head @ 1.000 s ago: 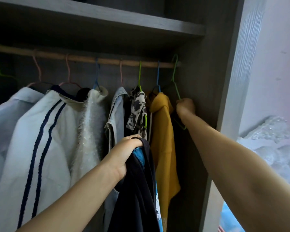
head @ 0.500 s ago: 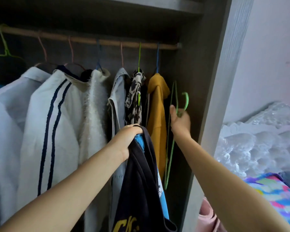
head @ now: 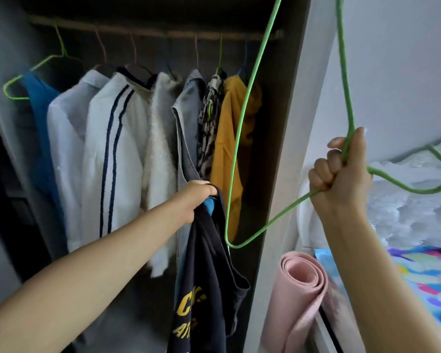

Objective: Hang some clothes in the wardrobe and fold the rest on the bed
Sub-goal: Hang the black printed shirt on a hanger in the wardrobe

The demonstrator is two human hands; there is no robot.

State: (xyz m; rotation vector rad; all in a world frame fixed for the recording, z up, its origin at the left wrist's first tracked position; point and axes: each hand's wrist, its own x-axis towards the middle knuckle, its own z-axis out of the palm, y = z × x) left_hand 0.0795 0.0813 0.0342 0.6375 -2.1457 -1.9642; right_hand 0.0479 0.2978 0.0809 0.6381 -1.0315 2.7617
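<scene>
Right hand fisted round green hanger held outside the wardrobe, left hand gripping dark shirt before the hung mustard top and grey jacket; pink rolled mat leans beside bed.

A rolled pink mat stands beside a colourful sheet.

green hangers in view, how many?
3. One in the right hand, off the rail. One at the rail's far left under the blue top. One hooked on the rail holding the patterned garment. More may be hidden by clothes.
</scene>
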